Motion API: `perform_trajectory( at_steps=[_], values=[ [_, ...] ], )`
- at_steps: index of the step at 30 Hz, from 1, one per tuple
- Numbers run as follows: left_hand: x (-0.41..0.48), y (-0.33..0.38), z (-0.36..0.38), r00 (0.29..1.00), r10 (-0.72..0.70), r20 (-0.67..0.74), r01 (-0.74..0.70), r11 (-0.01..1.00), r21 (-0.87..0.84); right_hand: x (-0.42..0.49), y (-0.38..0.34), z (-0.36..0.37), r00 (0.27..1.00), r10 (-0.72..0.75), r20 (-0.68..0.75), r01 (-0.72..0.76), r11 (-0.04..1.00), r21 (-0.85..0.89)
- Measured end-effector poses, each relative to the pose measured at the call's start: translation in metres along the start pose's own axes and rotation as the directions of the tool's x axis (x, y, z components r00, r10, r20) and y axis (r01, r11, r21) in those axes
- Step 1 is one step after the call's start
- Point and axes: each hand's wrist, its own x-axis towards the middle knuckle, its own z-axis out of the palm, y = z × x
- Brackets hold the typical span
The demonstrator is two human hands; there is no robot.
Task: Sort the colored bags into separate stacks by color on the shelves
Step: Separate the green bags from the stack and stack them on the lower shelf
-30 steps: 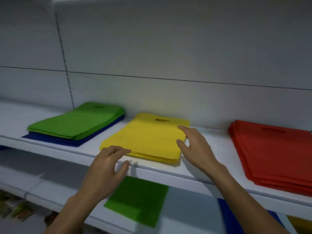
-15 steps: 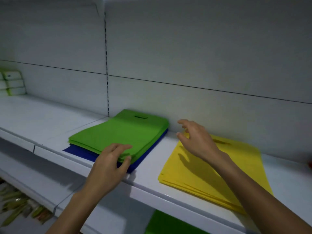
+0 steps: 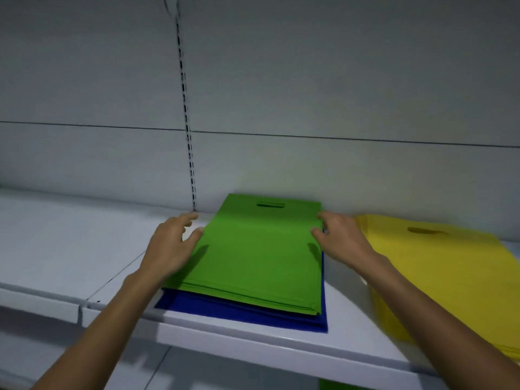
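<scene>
Green bags (image 3: pixel 259 249): a flat stack on the white shelf (image 3: pixel 70 249). It lies right on top of the blue bags (image 3: pixel 239 313), which show as a border at the front and down the right side.
Long axis: the green stack runs from the shelf's front lip back to the wall, with the handle slot at the far end.
Key relation: the stack lies between the two hands, one at each long edge and both past its middle toward the wall. Neither hand is nearer than the other, so the next move looks like a two-handed lift of green off blue.
Left hand (image 3: pixel 168 246): palm down at the left edge with the fingers spread and loosely bent. The thumb tip touches the green edge and the fingers reach past it over bare shelf. It holds nothing.
Right hand (image 3: pixel 343 240): it comes in from the right with the thumb against the green edge and the fingers curved near the far right corner. The gap between thumb and fingers is wide and has not closed on the stack. Whether any fingertip is under the green layer cannot be told.
Arms: both forearms reach up and forward from below, angled in toward the stack.
Yellow bags (image 3: pixel 439 271): a separate stack just beside the right hand, apart from the green one.
Risk, as a judgement: the fingers must part green from blue cleanly, or a blue bag may come up too.
</scene>
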Motion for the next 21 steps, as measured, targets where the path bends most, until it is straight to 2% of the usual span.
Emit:
perform_trajectory(
  at_steps=[4,6,8,12,16,21],
  values=[
    [0.016,-0.025,0.02,0.984,-0.059,0.171,0.043,0.995,0.093,-0.008,-0.022,0.04,0.966,0.238,-0.097,-0.228,0.968,0.1],
    [0.013,-0.029,0.027,0.986,-0.067,0.15,0.065,0.998,0.02,-0.017,-0.028,0.054,0.936,0.325,-0.136,-0.312,0.943,0.113],
    [0.011,-0.031,0.029,0.998,-0.035,0.058,0.037,0.998,-0.044,-0.021,-0.028,0.058,0.912,0.376,-0.165,-0.352,0.922,0.16],
    [0.007,-0.033,0.029,0.996,-0.03,-0.086,0.02,0.993,-0.116,-0.019,-0.022,0.06,0.902,0.358,-0.24,-0.309,0.926,0.217],
    [0.003,-0.029,0.026,0.987,-0.07,-0.142,0.037,0.974,-0.222,-0.02,-0.021,0.061,0.885,0.301,-0.354,-0.208,0.938,0.277],
    [-0.001,-0.028,0.026,0.977,-0.092,-0.192,0.041,0.966,-0.255,-0.023,-0.02,0.061,0.867,0.218,-0.449,-0.131,0.967,0.216]
  ],
)
